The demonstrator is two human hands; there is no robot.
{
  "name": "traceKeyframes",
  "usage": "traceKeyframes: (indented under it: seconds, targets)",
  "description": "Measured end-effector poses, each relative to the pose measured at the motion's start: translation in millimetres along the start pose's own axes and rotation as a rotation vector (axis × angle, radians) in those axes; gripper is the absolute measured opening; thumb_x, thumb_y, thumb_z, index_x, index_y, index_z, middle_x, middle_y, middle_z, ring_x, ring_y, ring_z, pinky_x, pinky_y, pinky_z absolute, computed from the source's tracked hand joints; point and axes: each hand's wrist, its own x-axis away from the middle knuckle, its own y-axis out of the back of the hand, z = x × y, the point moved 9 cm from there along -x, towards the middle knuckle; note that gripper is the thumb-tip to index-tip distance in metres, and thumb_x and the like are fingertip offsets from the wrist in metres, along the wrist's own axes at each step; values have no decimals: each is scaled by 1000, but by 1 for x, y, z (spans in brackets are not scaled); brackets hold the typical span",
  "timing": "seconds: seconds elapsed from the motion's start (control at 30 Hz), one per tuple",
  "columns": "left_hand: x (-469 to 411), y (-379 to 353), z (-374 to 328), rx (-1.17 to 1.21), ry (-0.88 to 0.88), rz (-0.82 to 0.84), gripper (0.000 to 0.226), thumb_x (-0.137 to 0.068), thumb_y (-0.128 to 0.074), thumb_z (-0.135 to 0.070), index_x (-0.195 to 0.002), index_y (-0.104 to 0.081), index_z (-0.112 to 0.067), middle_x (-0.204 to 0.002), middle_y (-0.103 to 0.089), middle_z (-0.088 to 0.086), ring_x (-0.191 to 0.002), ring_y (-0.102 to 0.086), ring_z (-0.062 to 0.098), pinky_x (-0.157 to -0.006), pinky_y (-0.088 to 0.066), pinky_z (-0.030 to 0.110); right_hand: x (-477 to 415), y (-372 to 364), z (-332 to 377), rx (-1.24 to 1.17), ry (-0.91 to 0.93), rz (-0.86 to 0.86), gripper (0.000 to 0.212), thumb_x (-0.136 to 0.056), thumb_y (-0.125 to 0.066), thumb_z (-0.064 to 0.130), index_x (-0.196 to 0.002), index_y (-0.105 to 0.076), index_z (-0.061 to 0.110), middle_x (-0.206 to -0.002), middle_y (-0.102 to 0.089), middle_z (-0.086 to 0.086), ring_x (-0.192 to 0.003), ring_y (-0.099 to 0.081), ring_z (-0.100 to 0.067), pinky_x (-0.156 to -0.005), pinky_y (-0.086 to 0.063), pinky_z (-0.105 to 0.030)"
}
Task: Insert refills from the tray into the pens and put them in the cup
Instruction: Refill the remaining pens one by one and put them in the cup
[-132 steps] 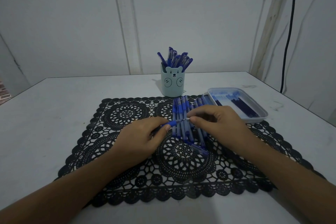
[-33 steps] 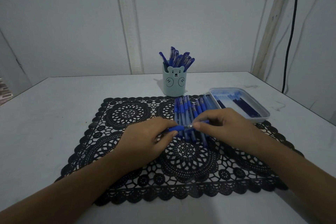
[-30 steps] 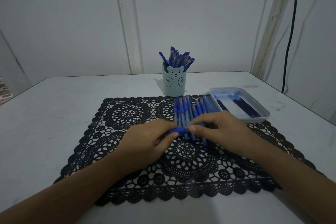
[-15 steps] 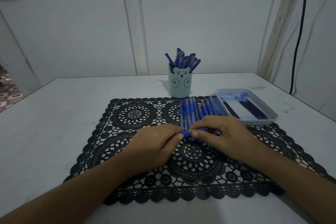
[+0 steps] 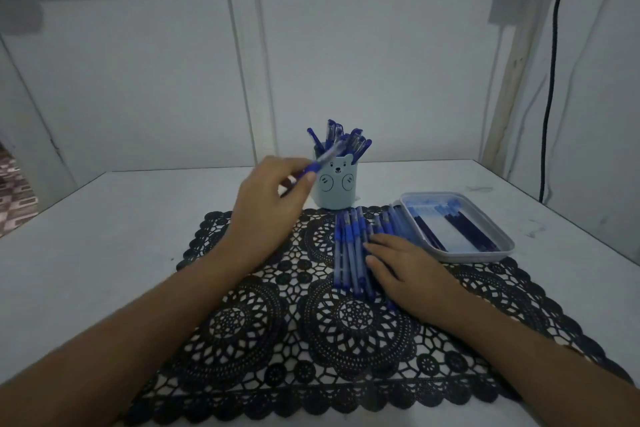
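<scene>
Nearest us lies the black lace mat (image 5: 242, 322) on the white table (image 5: 104, 236), both our forearms reaching out over it. Our right hand (image 5: 405, 267) lies flat, fingers straight and a little spread, on the right part of the row (image 5: 348, 253) of blue pens that lie side by side on the mat; it presses on them and grips none. Farther out and to the left, our left hand (image 5: 266, 204) is lifted off the mat and pinches one pen (image 5: 322, 159) between thumb and fingertips at its blue grip end. That pen slants up and to the right, its far end blurred and in front of the cup's rim. The cup (image 5: 334, 187), pale with a bear face, stands on the table just past the mat's far edge and holds a bunch of blue pens (image 5: 346, 139) upright. To its right the tray (image 5: 485, 255) sits beside the row, with dark refills (image 5: 464, 229) lying in it. Behind is a white wall, with a black cable (image 5: 550, 80) hanging at the right.
</scene>
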Motion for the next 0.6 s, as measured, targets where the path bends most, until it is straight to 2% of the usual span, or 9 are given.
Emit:
traceKeyframes:
  seconds: [0.1, 0.13, 0.2, 0.27, 0.43, 0.5, 0.6]
  targets:
    - [-64, 13, 5, 103, 103, -124, 20, -90, -55, -22, -108, -65, -18, -91, -62, -6, -76, -54, -2, -68, -38, 1, 0, 1, 0, -2, 13, -3, 43, -98, -32, 34, -138, -40, 20, -146, -34, 7, -132, -28, -5, -100, -11, -9]
    - [-85, 16, 11, 165, 135, -168, 20, -90, -55, -21, -106, -65, -16, -92, -65, -3, -79, -58, 4, -76, -44, 8, 0, 1, 1, -1, 18, -6, 43, -98, -31, 34, -138, -39, 21, -146, -34, 7, -132, -27, -4, -98, -9, -8]
    - [-121, 17, 27, 271, 200, -253, 15, -88, -56, -19, -99, -65, -13, -92, -68, 3, -85, -64, 16, -85, -51, 32, 1, 2, 2, -3, 29, -16, 43, -99, -31, 35, -139, -38, 22, -146, -33, 8, -132, -26, -3, -97, -6, -6]
    - [-144, 12, 43, 284, 260, -301, 10, -87, -56, -17, -94, -62, -13, -93, -68, 6, -86, -65, 21, -86, -51, 40, 1, 3, 2, -3, 44, -29, 43, -99, -30, 35, -139, -37, 22, -146, -32, 9, -132, -25, -2, -97, -4, -5]
    - [-152, -26, 63, 160, 358, -219, 17, -89, -53, -16, -103, -58, -6, -98, -66, 9, -88, -64, 22, -80, -51, 32, 0, 2, 1, -8, 63, -40, 43, -99, -29, 35, -140, -36, 23, -147, -30, 9, -134, -23, -2, -97, -2, -5]
    - [-144, -45, 64, 125, 350, -129, 23, -90, -51, -13, -112, -51, -9, -91, -64, 9, -79, -62, 22, -70, -50, 31, 0, 3, 1, -6, 68, -48, 43, -99, -29, 35, -140, -36, 24, -147, -30, 9, -134, -24, -3, -97, -2, -5]
    - [-135, -65, 65, 64, 280, -16, 48, -88, -49, -6, -130, -34, -22, -75, -60, 9, -64, -56, 19, -59, -47, 29, 2, 4, 3, -8, 80, -59, 42, -99, -30, 34, -139, -37, 24, -146, -32, 9, -133, -25, -3, -99, -1, -6]
